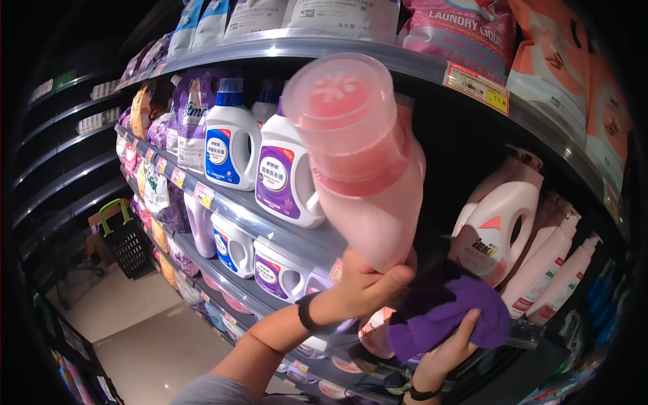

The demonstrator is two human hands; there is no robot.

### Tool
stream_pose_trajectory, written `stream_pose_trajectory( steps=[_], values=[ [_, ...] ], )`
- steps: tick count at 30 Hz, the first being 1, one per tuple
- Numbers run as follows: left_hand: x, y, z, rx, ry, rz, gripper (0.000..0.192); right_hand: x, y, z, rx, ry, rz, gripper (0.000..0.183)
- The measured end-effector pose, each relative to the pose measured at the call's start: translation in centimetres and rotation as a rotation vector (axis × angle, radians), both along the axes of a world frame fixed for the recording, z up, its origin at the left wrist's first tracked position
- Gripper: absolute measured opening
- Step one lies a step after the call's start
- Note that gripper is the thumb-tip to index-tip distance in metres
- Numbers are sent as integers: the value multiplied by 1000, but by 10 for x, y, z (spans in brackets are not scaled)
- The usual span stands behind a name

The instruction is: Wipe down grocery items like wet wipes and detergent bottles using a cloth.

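My left hand (372, 288) grips a pink plastic detergent bottle (374, 217) low on its body and holds it up, tilted, close to the camera. A translucent cap (344, 101) with a pink inner top covers its mouth. In my right hand (450, 349) is a bunched purple cloth (455, 309), held below and to the right of the bottle, apart from it. Behind the cloth, a pale pink handled bottle (486, 238) stands on the shelf beside slim pink pump bottles (552, 263). White handled bottles with purple (283, 177) and blue (230, 147) labels line the shelf at left.
An upper shelf edge (283, 41) with a price tag (476, 88) runs overhead, carrying laundry pouches (455, 35). Lower shelves hold more bottles (278, 268). At left, a black basket with a green handle (126, 243) is on the tiled floor (147, 349).
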State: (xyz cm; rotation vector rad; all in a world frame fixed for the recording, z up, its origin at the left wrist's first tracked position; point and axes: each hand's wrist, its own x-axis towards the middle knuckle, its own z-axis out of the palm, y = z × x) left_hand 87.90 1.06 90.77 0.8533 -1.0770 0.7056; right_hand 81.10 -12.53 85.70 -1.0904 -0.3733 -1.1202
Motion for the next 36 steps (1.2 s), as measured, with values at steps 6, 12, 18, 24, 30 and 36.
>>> stream_pose_trajectory(
  steps=[6,12,18,24,30,36],
  values=[
    [-17,33,-22,-49,-58,93,53,10,28,32,127,18,107,42],
    [-15,85,-95,23,-26,202,55,22,60,0,278,383,539,30],
    [-67,146,-132,82,223,648,25,40,115,-19,69,484,643,22],
    [-93,174,-141,337,346,1209,11,39,160,21,174,141,498,36],
    [-117,183,-130,452,413,1473,19,36,216,33,-947,-662,391,38],
    [-125,188,-144,101,763,1376,11,59,252,-29,-370,445,1286,30]
  ],
)
